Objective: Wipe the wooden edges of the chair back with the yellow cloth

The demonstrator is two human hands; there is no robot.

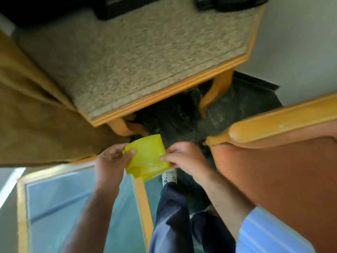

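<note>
No brand, label or legible writing is seen on any item in the head view.

The yellow cloth [146, 157] is a thin, slightly translucent sheet, folded over on itself, with layered edges visible at its lower side. It is held in the air at the centre of the view, above the dark floor [173, 117] and clear of all furniture.

The left hand [111, 161] is closed on the left edge of the cloth: the thumb lies on the upper face and the remaining fingers are curled beneath. The right hand [184, 157] is closed on the right edge in a pinch between thumb and forefinger; the other fingers are curled inward. The cloth is stretched lightly between both hands.

The chair back [273, 170] is seen at the right of the view. It is padded in reddish-brown upholstery and is topped by a rounded wooden rail [280, 123] in a light orange-tan finish. The rail is just right of the right hand and is not touched by the cloth.

A speckled stone-topped table [136, 57] with wooden trim stands ahead. A glass-topped table [63, 198] with a wooden frame is located at lower left. Dark trousers [171, 216] and a light shoe [169, 177] are visible below the cloth.
</note>
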